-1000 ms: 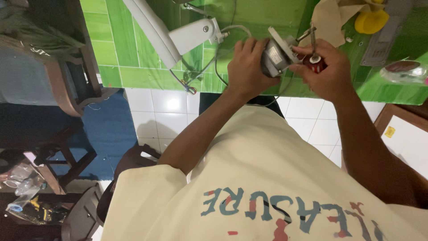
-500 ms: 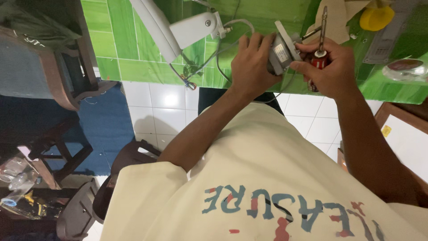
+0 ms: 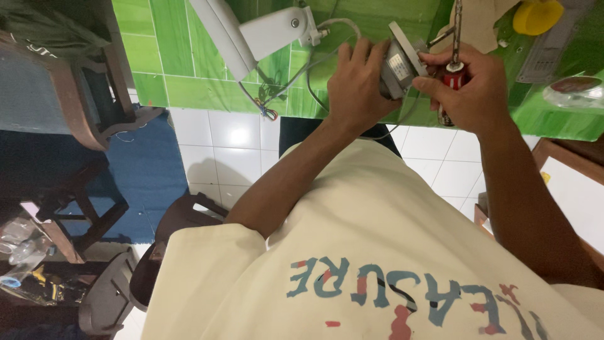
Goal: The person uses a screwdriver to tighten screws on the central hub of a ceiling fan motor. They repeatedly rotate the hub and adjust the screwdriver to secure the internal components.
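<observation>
My left hand [image 3: 355, 85] is wrapped around a small grey motor [image 3: 397, 63], fingers curled over its far side so that most of the casing is hidden; only its flat end plate and a pale label patch show between my two hands. My right hand [image 3: 469, 88] is closed around a red-handled screwdriver [image 3: 454, 70], whose thin metal shaft rises and is cut off by the top edge of the view. Little of the red handle shows, since my fingers cover most of it. Whether the tool touches the motor I cannot tell.

The motor sits over the near edge of the green table [image 3: 189, 56], just above the white tiled floor [image 3: 233, 151]. A grey cable [image 3: 324, 38] loops from the motor area to a white plastic housing [image 3: 264, 31], itself cropped at the top. Loose wire ends [image 3: 269, 113] hang off the table edge. A yellow object [image 3: 536, 16] at the upper right is only partly in view.
</observation>
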